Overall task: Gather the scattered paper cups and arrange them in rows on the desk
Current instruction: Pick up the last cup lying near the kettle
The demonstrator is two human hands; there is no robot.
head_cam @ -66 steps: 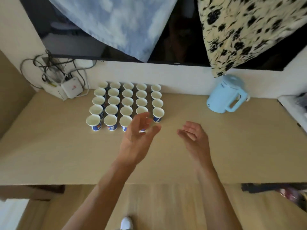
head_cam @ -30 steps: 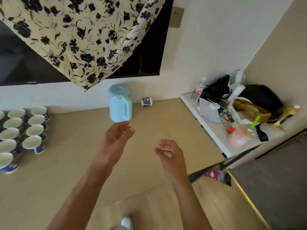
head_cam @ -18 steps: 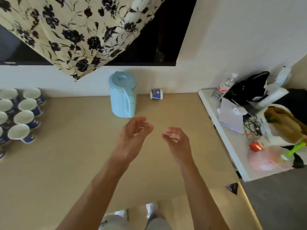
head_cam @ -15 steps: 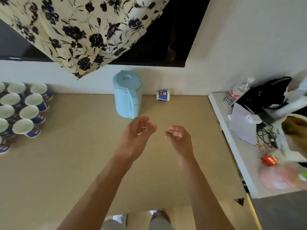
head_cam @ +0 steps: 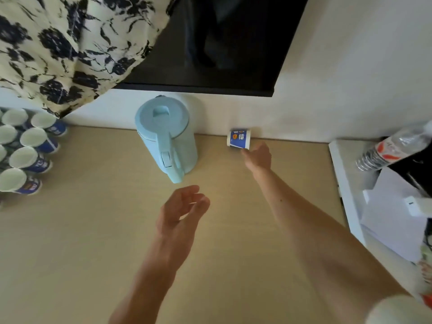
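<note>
One stray paper cup (head_cam: 239,139) lies on its side at the back of the desk (head_cam: 93,242), against the wall and a little right of the light-blue kettle (head_cam: 167,146), its wider end apparently to the right. Right hand (head_cam: 258,157) is stretched out to it, fingertips at the cup's near lower edge, touching or nearly so. Its grip is hidden behind the back of the hand, so I cannot tell whether it is spread or already pinching the rim. Left hand (head_cam: 181,211) hovers over mid-desk, grip loosely curled with thumb and fingers apart, holding nothing. Arranged cups (head_cam: 23,157) stand upright in rows at the far left. Risks, as judged: a cup on its side rolls easily, so a fingertip nudge could send it along the wall toward the kettle or toward the white side table (head_cam: 348,195). The thin paper wall would crush under a hard pinch. The kettle stands between this cup and the rows, so a low carry could clip it, and a careless set-down could topple neighbouring cups. Not resolved: the rows are cut off by the left edge, so the count is unknown. The floral cloth (head_cam: 58,50) overhangs their back end, the cup's print is too small to read, and anything behind the kettle is out of sight.
</note>
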